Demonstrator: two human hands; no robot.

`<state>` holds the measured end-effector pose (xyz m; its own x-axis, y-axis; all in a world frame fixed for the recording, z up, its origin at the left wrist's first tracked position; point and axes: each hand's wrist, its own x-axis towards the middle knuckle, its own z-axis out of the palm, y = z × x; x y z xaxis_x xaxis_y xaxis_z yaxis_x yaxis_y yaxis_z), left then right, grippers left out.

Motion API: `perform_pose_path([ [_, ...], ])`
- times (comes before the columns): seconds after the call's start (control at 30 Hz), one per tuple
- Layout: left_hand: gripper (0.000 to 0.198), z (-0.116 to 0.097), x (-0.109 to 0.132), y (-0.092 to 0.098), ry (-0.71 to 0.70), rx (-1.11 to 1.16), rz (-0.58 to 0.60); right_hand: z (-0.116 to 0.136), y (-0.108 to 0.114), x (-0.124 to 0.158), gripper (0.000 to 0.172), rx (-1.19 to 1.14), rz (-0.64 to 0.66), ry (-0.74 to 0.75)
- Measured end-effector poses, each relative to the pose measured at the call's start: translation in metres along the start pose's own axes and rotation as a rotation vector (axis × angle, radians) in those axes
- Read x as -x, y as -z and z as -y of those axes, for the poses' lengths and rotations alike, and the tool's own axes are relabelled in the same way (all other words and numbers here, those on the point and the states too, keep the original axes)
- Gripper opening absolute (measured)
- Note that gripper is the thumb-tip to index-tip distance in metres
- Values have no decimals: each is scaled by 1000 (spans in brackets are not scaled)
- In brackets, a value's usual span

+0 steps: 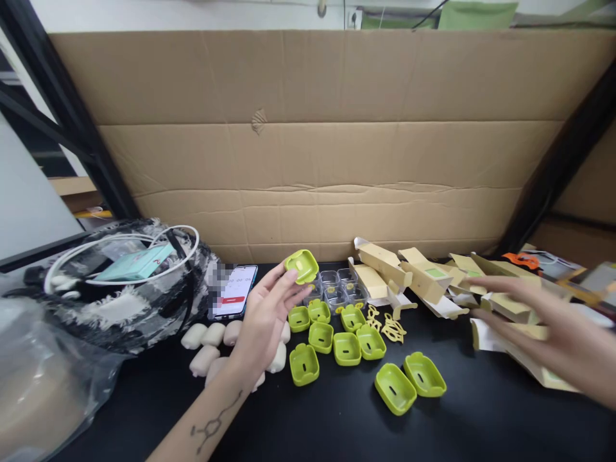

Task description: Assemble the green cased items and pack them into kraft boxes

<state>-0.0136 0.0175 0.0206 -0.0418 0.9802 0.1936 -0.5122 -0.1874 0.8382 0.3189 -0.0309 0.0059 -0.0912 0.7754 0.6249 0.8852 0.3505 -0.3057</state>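
Note:
My left hand [264, 321] holds a lime-green plastic case [301, 265] at its fingertips, lifted above the black table [337, 423]. Below it lie several more green cases [346, 348], two of them [410, 382] set apart nearer me. My right hand [543, 321] is blurred, fingers stretched out, reaching over the small folded cardboard boxes [423, 276] at the right and holding nothing that I can see. Clear plastic trays [337, 285] and yellow cut-out pieces [392, 328] sit behind the green cases.
Several cream-coloured cases [206, 337] lie under my left forearm. A phone [234, 292] with a lit screen rests by a black-and-white bag [125, 301] holding white cables and a teal box. A cardboard wall [317, 141] closes the back. A plastic bag [38, 378] is at far left.

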Motion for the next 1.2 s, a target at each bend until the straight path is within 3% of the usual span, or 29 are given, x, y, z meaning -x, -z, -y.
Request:
perform_pose_path([
  [0.07,27,3,-4,5,-13,21,0,39,-28,-21,20,-159,245,253],
  [0.2,21,7,-7,10,4,10,-3,124,-92,-39,16,-202,505,556],
  [0.3,16,7,-6,10,23,-6,-17,166,-129,-40,23,-186,528,657],
  [0.4,20,5,-6,9,10,-7,-30,183,-149,-39,40,-136,483,644],
  [0.5,26,4,-9,11,-16,25,-39,186,-156,-36,45,-98,459,605],
  [0.6,25,4,-12,13,-13,75,-37,185,-160,-33,39,-91,462,601],
  [0.77,17,1,-11,10,79,175,-13,184,-161,-35,38,-141,461,601],
  [0.87,20,-3,-8,7,159,214,21,178,-146,-35,44,-236,453,578],
  [1.07,21,13,4,-1,270,221,42,129,-91,-26,35,-813,605,203],
  [1.2,22,36,22,-10,445,156,159,92,-72,-25,42,-897,312,170],
])
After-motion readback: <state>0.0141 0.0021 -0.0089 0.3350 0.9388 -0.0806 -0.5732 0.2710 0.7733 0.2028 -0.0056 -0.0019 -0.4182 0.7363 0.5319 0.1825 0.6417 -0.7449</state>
